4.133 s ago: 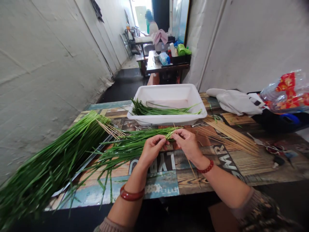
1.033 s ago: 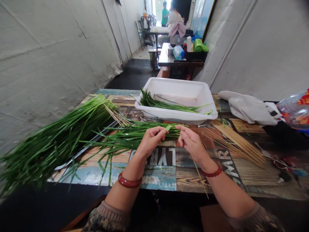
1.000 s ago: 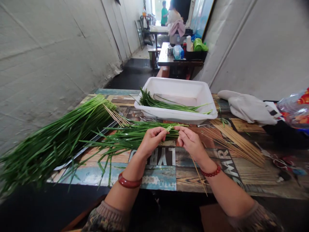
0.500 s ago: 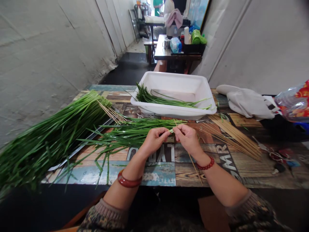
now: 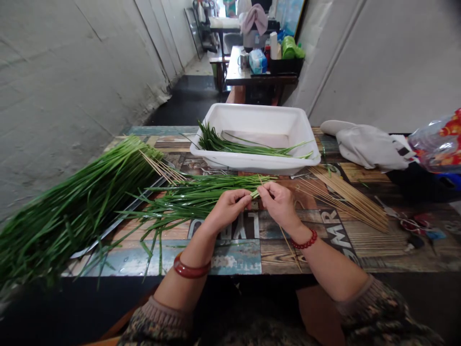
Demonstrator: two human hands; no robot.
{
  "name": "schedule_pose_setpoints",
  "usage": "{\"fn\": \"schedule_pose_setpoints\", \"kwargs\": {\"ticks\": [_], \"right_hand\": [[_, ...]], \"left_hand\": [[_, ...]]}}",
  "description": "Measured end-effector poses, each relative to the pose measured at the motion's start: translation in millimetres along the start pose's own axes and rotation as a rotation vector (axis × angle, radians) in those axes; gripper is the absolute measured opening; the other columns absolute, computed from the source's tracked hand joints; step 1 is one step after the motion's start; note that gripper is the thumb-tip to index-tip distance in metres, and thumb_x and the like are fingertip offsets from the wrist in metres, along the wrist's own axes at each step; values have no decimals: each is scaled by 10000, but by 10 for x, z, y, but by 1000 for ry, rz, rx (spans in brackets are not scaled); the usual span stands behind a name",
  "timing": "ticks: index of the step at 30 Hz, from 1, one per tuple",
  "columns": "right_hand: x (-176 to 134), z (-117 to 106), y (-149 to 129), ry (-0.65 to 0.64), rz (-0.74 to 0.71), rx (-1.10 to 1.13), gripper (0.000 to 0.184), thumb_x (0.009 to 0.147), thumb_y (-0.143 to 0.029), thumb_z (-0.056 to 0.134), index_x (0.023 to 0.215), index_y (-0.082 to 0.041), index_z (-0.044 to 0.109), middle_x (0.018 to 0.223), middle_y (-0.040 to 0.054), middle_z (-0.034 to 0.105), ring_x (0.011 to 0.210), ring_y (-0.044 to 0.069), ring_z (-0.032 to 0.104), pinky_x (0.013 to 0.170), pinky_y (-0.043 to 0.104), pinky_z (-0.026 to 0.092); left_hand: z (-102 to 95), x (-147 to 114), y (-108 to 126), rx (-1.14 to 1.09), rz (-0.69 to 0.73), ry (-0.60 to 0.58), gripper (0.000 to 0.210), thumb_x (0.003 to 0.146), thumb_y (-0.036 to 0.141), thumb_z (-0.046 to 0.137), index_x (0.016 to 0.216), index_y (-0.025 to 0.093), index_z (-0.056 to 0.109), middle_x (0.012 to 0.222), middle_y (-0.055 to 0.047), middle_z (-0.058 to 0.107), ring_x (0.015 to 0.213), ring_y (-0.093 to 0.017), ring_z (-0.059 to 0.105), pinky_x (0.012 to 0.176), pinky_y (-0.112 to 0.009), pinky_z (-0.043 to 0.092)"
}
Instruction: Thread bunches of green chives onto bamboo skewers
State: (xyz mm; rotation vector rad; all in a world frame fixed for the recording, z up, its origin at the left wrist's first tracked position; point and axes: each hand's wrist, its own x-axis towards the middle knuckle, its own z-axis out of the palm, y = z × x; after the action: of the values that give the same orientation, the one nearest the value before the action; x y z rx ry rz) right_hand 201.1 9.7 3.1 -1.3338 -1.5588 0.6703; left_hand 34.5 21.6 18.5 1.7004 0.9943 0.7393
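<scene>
My left hand [image 5: 230, 207] is closed on the pale stem ends of a few garlic chives [image 5: 255, 194]. Close beside it, my right hand [image 5: 279, 202] pinches a thin bamboo skewer [image 5: 290, 249] at those stems. The skewer's tip shows above the fingers and its long end slants down toward the table's front edge. Whether it passes through the stems is hidden by the fingers. Loose garlic chives [image 5: 180, 194] lie under and left of my left hand. A white plastic tub [image 5: 255, 164] behind my hands has more chives [image 5: 230, 144] inside.
A big heap of chives [image 5: 72, 206] covers the left side, with several skewers on it and a long metal blade [image 5: 104, 235] alongside. Many bamboo skewers [image 5: 355, 202] lie at right. Beyond them are a pale cap [image 5: 370, 144], scissors [image 5: 391, 211] and keys [image 5: 414, 242].
The view has shifted slightly. Both hands keep their grip at nearly the same spot, with a little more of the pale stems showing between them.
</scene>
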Motion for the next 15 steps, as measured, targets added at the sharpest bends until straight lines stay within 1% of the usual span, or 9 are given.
{"fn": "schedule_pose_setpoints", "kwargs": {"ticks": [3, 5, 10, 15], "right_hand": [[1, 6, -4, 0, 11, -3, 313, 889, -357, 512, 618, -200, 530, 501, -37, 497, 485, 112, 450, 500, 225, 338], [3, 6, -15, 7, 6, -15, 316, 889, -357, 514, 615, -200, 530, 502, -37, 502, 488, 112, 453, 504, 226, 338], [7, 2, -46, 8, -10, -24, 322, 893, -361, 514, 615, -201, 535, 495, -40, 499, 482, 112, 451, 513, 231, 344], [3, 0, -43, -32, 12, 26, 339, 897, -387, 523, 613, -201, 541, 504, -35, 507, 487, 110, 460, 523, 230, 361]], "left_hand": [[16, -1, -6, -29, -23, -5, 329, 891, 356, 500, 707, 121, 638, 679, -28, 627, 544, -87, 460, 548, -211, 363], [30, 2, -17, -45, -36, 0, 348, 892, 377, 502, 707, 116, 638, 673, -30, 629, 523, -79, 448, 531, -207, 358], [51, 15, -37, -25, -32, 26, 367, 877, 398, 515, 619, 140, 559, 566, 10, 508, 518, -81, 398, 489, -200, 305], [52, 14, -24, -48, 1, 55, 383, 865, 411, 533, 584, 153, 497, 563, 29, 411, 551, -87, 354, 513, -216, 269]]}}
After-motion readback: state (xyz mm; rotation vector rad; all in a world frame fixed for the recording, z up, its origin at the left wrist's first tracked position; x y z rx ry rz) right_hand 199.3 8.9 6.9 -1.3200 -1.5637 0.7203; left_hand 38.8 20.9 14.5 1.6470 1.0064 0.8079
